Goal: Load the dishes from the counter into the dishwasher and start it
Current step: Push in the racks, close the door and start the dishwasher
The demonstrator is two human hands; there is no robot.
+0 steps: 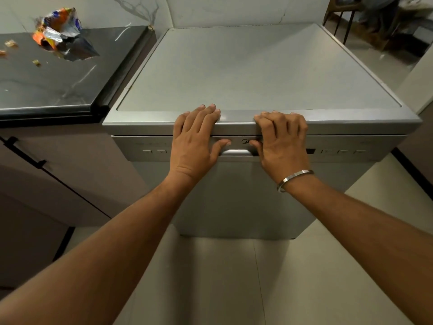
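Both hands on the closed dishwasher's front edge

Nearest the camera, two bare forearms reach forward over the pale tiled floor toward the dishwasher. A metal bangle circles the right wrist. The dishwasher's door is closed. The left hand lies on the dishwasher's top front edge, fingers straight and resting flat over the lip, thumb stretched along the control strip just above the recessed door handle; it grasps nothing. The right hand sits just beside it on the same edge, fingers curled over the lip and thumb pointing toward the logo on the panel, gripping the edge. Small buttons line the control strip on both sides of the hands. The dishwasher's flat grey top is behind the hands. Left of the dishwasher, touching its side, runs a dark counter carrying a crumpled foil snack wrapper and a few crumbs at its far end. Behind the dishwasher's far right corner stand chair legs
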